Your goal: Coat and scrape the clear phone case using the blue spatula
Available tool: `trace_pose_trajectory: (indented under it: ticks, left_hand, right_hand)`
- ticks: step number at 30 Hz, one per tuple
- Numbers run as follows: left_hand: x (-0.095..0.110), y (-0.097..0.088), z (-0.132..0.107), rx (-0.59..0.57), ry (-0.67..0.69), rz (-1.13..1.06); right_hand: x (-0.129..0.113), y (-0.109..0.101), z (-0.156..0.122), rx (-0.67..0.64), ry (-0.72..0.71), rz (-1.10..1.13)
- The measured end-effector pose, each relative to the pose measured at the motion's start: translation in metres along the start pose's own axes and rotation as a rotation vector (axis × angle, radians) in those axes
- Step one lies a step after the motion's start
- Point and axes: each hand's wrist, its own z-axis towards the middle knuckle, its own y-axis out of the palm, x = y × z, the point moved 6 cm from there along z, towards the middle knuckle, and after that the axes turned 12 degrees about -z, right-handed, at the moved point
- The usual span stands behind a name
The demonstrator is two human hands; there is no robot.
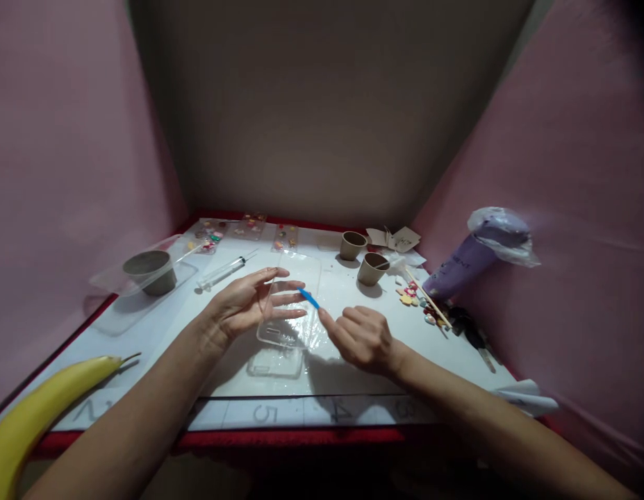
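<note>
Head view: red-edged table (pixel 233 439) covered in white paper, crowded at the rim. Far side: packets of small coloured charms (pixel 210 237), two brown paper cups (pixel 372 269). Left: clear-barrelled syringe (pixel 221 273), dark grey cup (pixel 153 278) partly behind a translucent sheet, yellow banana (pixel 55 398) near the left forearm. Right: loose coloured charms (pixel 408 298), pale wooden stick (pixel 430 300), purple cylinder capped in crinkled plastic (pixel 465 260).

Middle: clear, glossy rectangular plastic case (pixel 287 332) raised above the table. Left hand (pixel 243 304) props it, thumb uppermost, fingers stretched and slightly parted behind it. Right hand (pixel 360 337) curled, fingers closed round a slim blue tool (pixel 308 298), its tip pointing left across the case; contact there cannot be told
</note>
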Motion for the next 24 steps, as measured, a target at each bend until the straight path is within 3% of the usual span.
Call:
trace_pose_trajectory:
  ticks: [5, 13, 16, 20, 24]
  left_hand:
    - [-0.001, -0.003, 0.002, 0.013, -0.001, -0.023]
    - [-0.003, 0.003, -0.001, 0.003, -0.022, 0.008]
    - [-0.003, 0.003, -0.001, 0.001, -0.022, -0.003]
    - [-0.001, -0.003, 0.002, 0.020, -0.015, -0.042]
    - [0.003, -0.014, 0.007, 0.088, 0.055, -0.116]
  right_hand:
    - [-0.025, -0.024, 0.003, 0.040, -0.106, 0.107]
    - [0.025, 0.005, 0.005, 0.009, 0.115, -0.116]
    - [0.011, 0.003, 0.007, 0.001, 0.050, -0.069]
    - [-0.023, -0.019, 0.009, 0.002, -0.091, 0.088]
    - [-0.025, -0.034, 0.006, 0.030, -0.028, 0.161]
